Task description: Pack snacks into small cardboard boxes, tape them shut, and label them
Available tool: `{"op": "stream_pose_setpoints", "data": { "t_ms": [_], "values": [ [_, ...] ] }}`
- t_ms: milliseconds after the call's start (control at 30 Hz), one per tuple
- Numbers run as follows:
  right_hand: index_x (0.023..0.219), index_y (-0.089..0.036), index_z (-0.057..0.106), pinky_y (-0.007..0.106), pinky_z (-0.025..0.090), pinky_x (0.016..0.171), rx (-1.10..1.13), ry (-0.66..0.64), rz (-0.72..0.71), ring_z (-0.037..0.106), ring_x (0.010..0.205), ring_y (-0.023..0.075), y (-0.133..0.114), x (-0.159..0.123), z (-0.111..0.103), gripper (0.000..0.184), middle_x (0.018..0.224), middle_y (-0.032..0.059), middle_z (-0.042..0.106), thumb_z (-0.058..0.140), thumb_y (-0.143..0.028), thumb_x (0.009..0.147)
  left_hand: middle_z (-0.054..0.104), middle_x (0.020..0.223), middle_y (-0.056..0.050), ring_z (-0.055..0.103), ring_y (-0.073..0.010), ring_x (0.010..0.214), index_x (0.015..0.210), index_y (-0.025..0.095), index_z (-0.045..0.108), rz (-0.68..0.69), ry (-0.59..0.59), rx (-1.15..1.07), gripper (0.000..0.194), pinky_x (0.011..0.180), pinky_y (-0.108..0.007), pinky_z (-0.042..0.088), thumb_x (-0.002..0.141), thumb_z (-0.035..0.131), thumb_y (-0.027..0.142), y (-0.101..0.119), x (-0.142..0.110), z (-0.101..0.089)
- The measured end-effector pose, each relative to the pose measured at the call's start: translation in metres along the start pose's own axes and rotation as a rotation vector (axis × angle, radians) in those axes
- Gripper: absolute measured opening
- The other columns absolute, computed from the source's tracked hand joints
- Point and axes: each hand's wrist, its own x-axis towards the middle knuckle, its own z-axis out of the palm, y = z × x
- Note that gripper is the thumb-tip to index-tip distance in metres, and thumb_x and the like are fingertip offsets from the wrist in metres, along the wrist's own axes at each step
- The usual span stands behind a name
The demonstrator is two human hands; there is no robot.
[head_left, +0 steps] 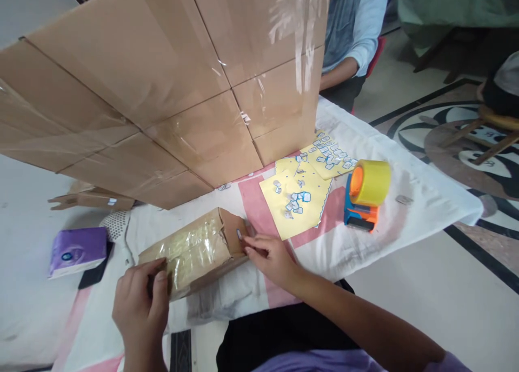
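A long cardboard box (194, 247) covered with shiny clear tape lies at the front of the table. My left hand (141, 296) is closed over its left end, thumb toward me and fingers on the top. At the right end, my right hand (270, 258) has thumb and forefinger together against a small blue-edged sticker (239, 234) on the box's end face. Right of the box lie yellow sheets (298, 199) with small blue-edged stickers, some loose or peeled. A tape dispenser (360, 215) holding a yellow roll of tape (375, 181) stands farther right.
A tall wall of taped cardboard boxes (178, 91) stands across the back of the table. A purple tissue pack (77, 250) and a white perforated object with a cord (115, 226) are at left. Another person (352, 42) sits behind the boxes. A cloth (405, 220) covers the table.
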Motion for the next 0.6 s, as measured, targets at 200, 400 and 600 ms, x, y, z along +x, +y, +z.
{"op": "stream_pose_setpoints", "data": {
  "t_ms": [200, 400, 600],
  "values": [
    [0.121, -0.021, 0.078, 0.029, 0.049, 0.070, -0.126, -0.072, -0.056, 0.061, 0.077, 0.0160, -0.004, 0.001, -0.001, 0.033, 0.087, 0.0037, 0.062, 0.052, -0.025, 0.100, 0.066, 0.098, -0.008, 0.060, -0.0267, 0.093, 0.103, 0.021, 0.065, 0.007, -0.022, -0.008, 0.027, 0.086, -0.039, 0.045, 0.100, 0.046, 0.041, -0.007, -0.001, 0.001],
    [0.147, -0.020, 0.059, 0.038, 0.053, 0.095, -0.236, -0.232, -0.068, 0.063, 0.103, 0.0208, 0.001, 0.002, -0.010, 0.048, 0.113, 0.0102, 0.062, 0.047, -0.039, 0.105, 0.071, 0.098, -0.008, 0.062, -0.0273, 0.092, 0.101, 0.022, 0.067, 0.029, -0.011, -0.016, 0.027, 0.085, -0.041, 0.046, 0.097, 0.046, 0.039, -0.009, -0.003, 0.003],
    [0.168, -0.018, -0.005, 0.049, 0.026, 0.127, -0.551, -0.484, -0.120, 0.008, 0.161, 0.0352, -0.023, 0.018, -0.014, 0.133, 0.174, 0.0178, -0.002, 0.080, -0.064, 0.077, 0.075, 0.105, 0.001, 0.066, -0.0343, 0.100, 0.102, 0.042, 0.069, -0.007, 0.022, -0.276, 0.027, 0.085, -0.054, 0.050, 0.084, 0.050, 0.036, -0.044, -0.024, 0.011]
  ]
}}
